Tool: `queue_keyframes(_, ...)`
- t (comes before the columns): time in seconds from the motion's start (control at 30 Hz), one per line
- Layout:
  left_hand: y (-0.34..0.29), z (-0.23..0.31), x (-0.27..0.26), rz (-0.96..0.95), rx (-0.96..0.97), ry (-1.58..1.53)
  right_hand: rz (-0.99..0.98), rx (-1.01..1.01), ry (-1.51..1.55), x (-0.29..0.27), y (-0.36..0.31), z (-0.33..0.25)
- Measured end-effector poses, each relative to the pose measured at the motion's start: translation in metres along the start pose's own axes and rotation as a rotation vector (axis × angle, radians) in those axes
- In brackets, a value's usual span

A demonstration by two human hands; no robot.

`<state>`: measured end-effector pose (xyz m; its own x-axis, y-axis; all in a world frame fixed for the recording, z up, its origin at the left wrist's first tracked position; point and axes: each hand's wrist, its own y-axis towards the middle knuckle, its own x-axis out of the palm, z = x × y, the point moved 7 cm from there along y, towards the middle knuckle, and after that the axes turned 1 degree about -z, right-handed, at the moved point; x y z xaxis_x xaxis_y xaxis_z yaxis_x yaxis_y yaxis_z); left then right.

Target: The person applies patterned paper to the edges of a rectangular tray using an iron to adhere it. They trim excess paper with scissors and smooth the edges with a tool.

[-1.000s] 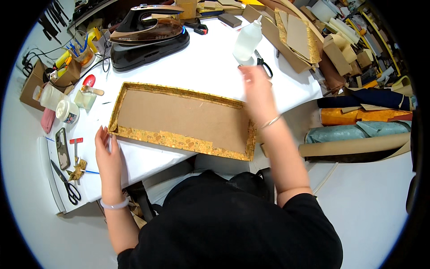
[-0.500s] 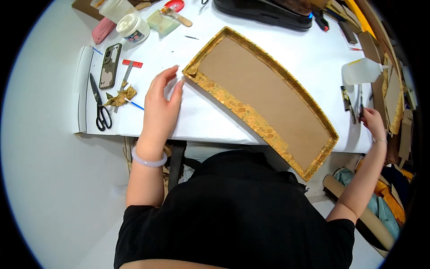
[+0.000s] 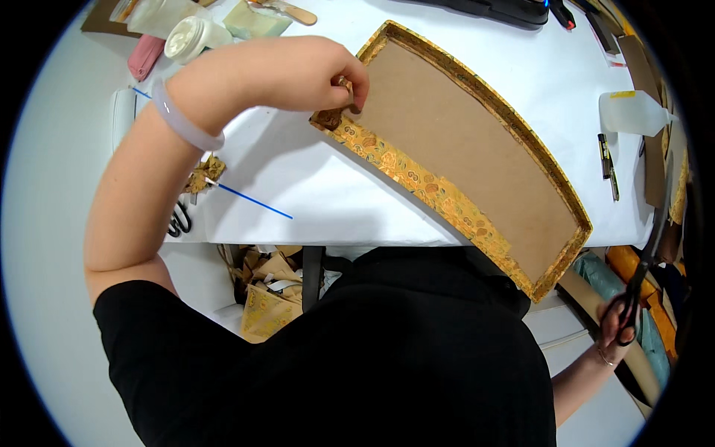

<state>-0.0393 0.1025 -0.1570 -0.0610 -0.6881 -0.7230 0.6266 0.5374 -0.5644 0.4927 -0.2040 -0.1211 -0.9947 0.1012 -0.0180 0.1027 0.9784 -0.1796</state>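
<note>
A curved, shallow tray (image 3: 454,134) with a brown inside lies slantwise on the table. Gold patterned fabric (image 3: 417,179) covers its rim and a strip along the near edge. At the tray's far left corner, my left hand (image 3: 339,78) is closed, fingertips pinched at the loose fabric flap there; the hand partly hides it. Off the table's right side, my right hand (image 3: 614,324) grips a pair of black scissors (image 3: 649,257) by the handles, blades pointing up and away from the tray.
A clear plastic bottle (image 3: 631,113) and small dark tubes (image 3: 607,167) lie at the right. Toward the left are a blue stick (image 3: 253,201), fabric scraps (image 3: 201,173), other scissors (image 3: 179,220), and an open white jar (image 3: 188,39). Scraps of board (image 3: 272,305) sit below the table.
My left hand has moved from beside the tray up over its corner and closed there. The right hand has lifted the scissors off the table and drawn them back toward me. The tray has shifted slightly right in view.
</note>
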Motion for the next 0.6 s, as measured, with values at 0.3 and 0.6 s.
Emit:
queue_keyframes(0.3, 0.033, 0.004, -0.006, -0.322, -0.006, 0.196, -0.796, 0.912, 0.494, 0.218, 0.107, 0.019)
queue_keyframes(0.6, -0.001, 0.025, -0.047, -0.456, 0.01, 0.141, -1.074, 1.069, 0.234, 0.262, 0.175, 0.037)
